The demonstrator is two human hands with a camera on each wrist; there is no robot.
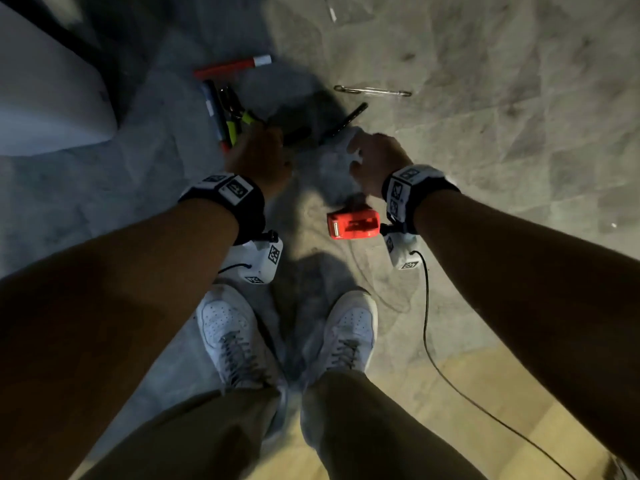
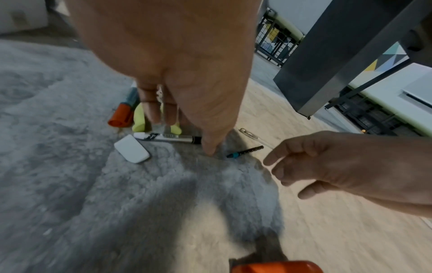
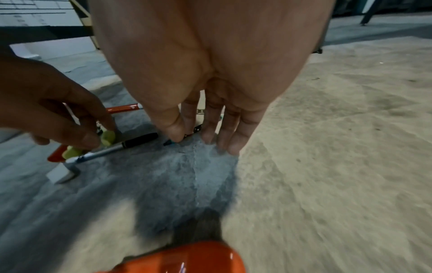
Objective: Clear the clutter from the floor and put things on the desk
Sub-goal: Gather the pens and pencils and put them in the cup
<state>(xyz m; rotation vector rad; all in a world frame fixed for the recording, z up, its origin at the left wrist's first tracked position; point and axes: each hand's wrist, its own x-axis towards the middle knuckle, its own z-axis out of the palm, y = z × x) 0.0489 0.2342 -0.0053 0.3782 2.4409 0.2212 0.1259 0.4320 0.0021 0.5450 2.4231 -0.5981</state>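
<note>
Clutter lies on the floor by my feet. My left hand (image 1: 258, 147) reaches down with straight fingers onto the yellow-green handles of a pair of pliers (image 2: 140, 122), and its thumb tip is by a white marker with a black cap (image 2: 168, 137). My right hand (image 3: 201, 140) hovers with loose fingers over a black pen with a teal tip (image 2: 245, 151), the thumb just beside it, holding nothing. Also down here are a white eraser (image 2: 131, 151), an orange-capped marker (image 2: 121, 115), a red marker (image 1: 232, 65) and a clear pen (image 1: 372, 90).
A red-orange tape dispenser (image 1: 353, 225) sits on the floor under my right wrist, just ahead of my white shoes (image 1: 228, 330). A white desk corner (image 1: 52, 98) juts in at the left. A dark desk leg (image 2: 327, 64) stands beyond the clutter.
</note>
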